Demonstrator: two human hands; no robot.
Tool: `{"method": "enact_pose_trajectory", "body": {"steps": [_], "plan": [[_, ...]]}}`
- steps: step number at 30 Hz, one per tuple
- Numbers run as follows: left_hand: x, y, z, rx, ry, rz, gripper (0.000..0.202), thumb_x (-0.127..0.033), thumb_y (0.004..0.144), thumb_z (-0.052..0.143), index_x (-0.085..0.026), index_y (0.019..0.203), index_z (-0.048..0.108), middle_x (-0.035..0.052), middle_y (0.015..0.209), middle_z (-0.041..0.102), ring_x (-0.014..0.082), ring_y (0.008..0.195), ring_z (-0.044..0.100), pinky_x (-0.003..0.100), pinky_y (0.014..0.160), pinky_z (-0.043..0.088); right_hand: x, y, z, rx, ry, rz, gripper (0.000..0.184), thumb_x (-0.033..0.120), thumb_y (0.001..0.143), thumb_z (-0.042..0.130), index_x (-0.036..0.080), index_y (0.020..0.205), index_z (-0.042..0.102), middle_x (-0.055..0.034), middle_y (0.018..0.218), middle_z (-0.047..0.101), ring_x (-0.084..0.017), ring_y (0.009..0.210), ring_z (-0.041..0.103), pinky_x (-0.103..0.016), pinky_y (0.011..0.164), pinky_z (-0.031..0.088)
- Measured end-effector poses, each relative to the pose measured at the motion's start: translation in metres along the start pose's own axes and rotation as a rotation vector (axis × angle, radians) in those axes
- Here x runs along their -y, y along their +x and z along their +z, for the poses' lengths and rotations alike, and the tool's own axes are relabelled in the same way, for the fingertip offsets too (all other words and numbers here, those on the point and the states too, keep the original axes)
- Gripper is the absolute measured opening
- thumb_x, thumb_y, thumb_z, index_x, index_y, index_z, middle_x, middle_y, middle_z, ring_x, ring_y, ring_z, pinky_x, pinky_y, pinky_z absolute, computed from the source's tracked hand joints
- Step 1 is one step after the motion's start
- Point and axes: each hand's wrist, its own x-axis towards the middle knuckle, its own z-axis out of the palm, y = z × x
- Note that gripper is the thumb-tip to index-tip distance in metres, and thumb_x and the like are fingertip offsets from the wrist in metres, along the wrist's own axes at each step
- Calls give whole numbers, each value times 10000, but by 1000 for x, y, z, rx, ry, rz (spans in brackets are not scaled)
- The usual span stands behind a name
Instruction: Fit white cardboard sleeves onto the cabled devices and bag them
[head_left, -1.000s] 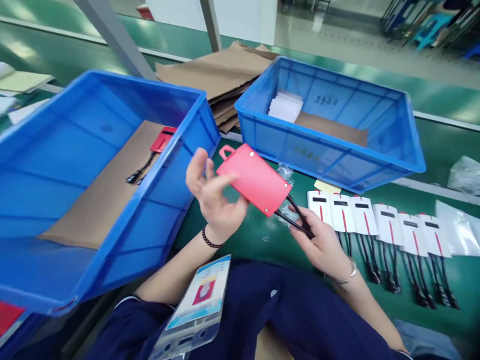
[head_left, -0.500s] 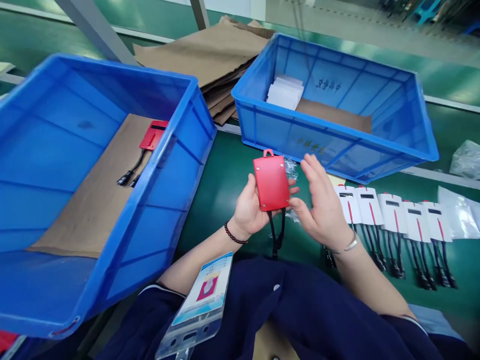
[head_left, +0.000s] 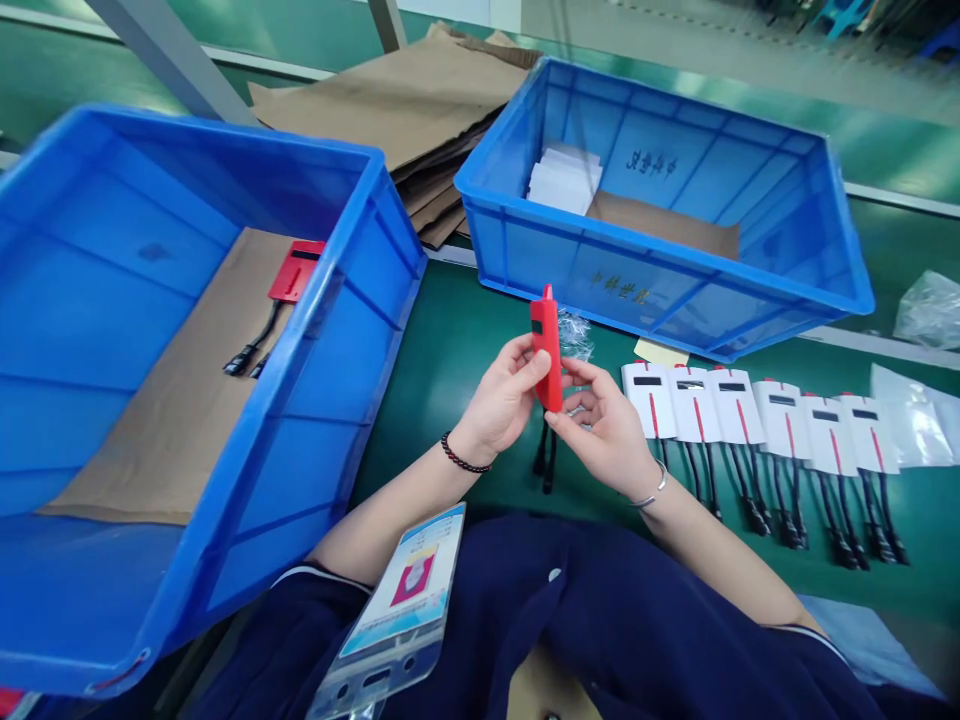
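Note:
I hold a flat red module (head_left: 547, 345) upright and edge-on above the green table, its black cables (head_left: 545, 458) hanging below. My left hand (head_left: 501, 400) grips its left side with thumb and fingers. My right hand (head_left: 604, 425) pinches its lower right edge. A row of several white modules (head_left: 757, 418) with red stripes and black leads lies on the table to the right of my hands. Another red module (head_left: 295, 271) with a black cable rests on brown paper inside the big blue crate (head_left: 330, 300) to my left.
A second blue crate (head_left: 675, 290) behind my hands holds white pieces (head_left: 564, 180) and brown paper. Stacked brown paper sheets (head_left: 420, 100) lie behind the crates. Clear plastic bags (head_left: 919, 420) sit at the far right. A badge (head_left: 401, 600) hangs over my dark sleeves.
The red module has turned from flat, tilted and held out left, to upright facing me, then edge-on. My right hand left the cables and now pinches the module's edge.

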Motion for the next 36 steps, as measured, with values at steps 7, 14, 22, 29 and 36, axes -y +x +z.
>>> {"method": "enact_pose_trajectory", "body": {"steps": [7,14,22,29,36], "plan": [[14,0,-6,68,78,11,641,-282,605,922,-201,1096,518,28,1031,698,209,968,701,344,829,583,-12,-2,-1,75,355,174,394,460,811,734,241,1037,498,-41,953,661,-137,682,637,-290,539,562],[-5,-17,-6,143,314,-56,735,-251,676,881,-231,1292,481,70,1143,674,236,942,702,375,758,630,-1,9,-28,-215,-247,-220,183,329,850,688,231,987,617,-98,1098,638,-242,1040,641,-435,831,588],[5,-25,-3,259,500,-95,768,-290,766,810,-297,1416,400,107,1370,543,271,1045,664,388,764,624,4,33,-32,-139,-327,-313,36,213,861,628,210,844,660,-99,1136,649,-243,1081,644,-450,906,566],[8,-24,-3,256,782,29,723,-237,800,751,-253,1431,401,108,1352,554,304,1136,611,478,956,538,0,35,-37,-83,-156,-184,24,215,817,679,201,799,673,-78,1089,657,-242,1115,649,-425,889,599],[7,-25,5,305,1019,149,708,-149,824,652,-165,1449,321,146,1380,530,288,1170,589,407,968,510,4,36,-43,-61,-59,-117,69,237,778,722,201,729,689,-70,1042,655,-242,1100,657,-405,842,618]]}}
